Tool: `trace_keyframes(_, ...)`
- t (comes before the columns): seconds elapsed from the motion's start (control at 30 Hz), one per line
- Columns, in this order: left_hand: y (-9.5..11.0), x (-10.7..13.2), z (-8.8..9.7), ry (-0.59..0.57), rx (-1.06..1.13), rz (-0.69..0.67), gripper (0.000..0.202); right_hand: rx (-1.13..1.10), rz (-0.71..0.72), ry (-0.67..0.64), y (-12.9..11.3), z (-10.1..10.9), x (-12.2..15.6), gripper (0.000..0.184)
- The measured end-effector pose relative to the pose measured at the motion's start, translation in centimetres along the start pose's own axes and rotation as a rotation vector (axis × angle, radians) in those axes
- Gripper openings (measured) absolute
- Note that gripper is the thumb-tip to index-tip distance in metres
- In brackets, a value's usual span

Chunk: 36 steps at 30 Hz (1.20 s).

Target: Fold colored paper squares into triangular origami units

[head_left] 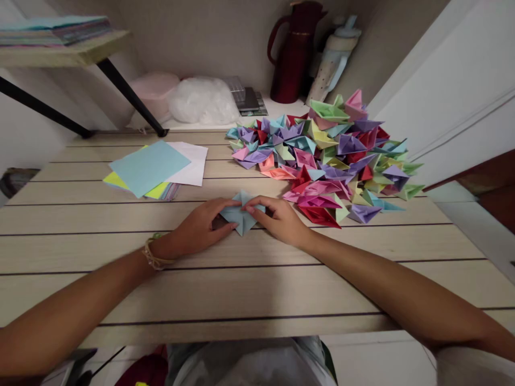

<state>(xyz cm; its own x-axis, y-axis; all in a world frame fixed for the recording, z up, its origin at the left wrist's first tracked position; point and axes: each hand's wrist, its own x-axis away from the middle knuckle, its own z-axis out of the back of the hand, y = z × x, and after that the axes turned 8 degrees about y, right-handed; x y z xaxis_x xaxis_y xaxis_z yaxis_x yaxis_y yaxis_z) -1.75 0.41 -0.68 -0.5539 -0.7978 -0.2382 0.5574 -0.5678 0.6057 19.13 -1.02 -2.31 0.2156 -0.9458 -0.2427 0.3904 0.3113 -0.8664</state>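
A light blue sheet of folded origami paper (242, 221) lies on the table between my two hands, its creased flaps making a diamond-like outline. My left hand (205, 222) grips its left side, thumb below and fingers above. From the right, my right hand (277, 217) pinches a part near the centre with thumb and forefinger. The fingertips cover some of the folds. Close beyond my right hand spreads a large heap of folded paper boats (322, 166) in many colours.
Loose coloured paper sheets (151, 166) lie at the left of the slatted table (225, 295). A raised shelf (76, 51) carries another paper stack (56, 31). Behind the table stand a dark red jug (292, 59), a tumbler (333, 61) and a white plastic bag (203, 101).
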Motion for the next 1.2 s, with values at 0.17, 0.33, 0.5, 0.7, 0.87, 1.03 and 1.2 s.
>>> trace_keyframes(0.17,0.26,-0.05,0.17,0.000,-0.004,0.006,0.041,0.008,-0.006,-0.006,0.11,-0.07,-0.01,0.030)
trace_keyframes(0.33,0.28,-0.02,0.19,0.012,0.000,-0.001,0.040,0.009,0.005,0.001,-0.01,-0.08,-0.03,0.029)
trace_keyframes(0.5,0.13,0.01,0.20,0.023,0.010,-0.015,0.043,-0.003,0.010,0.015,-0.12,-0.05,-0.05,0.027)
trace_keyframes(0.7,0.01,-0.07,0.36,0.009,0.158,0.042,0.050,-0.108,-0.058,-0.011,0.18,-0.24,0.14,0.038)
trace_keyframes(0.87,-0.25,-0.12,0.41,0.054,0.273,0.111,0.037,-0.129,-0.052,-0.016,0.20,-0.25,0.18,0.042)
trace_keyframes(1.03,-0.31,-0.10,0.43,0.086,0.305,0.150,0.032,-0.146,-0.057,0.006,0.01,-0.27,0.16,0.042)
trace_keyframes(1.2,-0.36,-0.05,0.47,0.053,0.471,0.128,0.046,-0.199,-0.098,0.004,-0.02,-0.26,0.15,0.041)
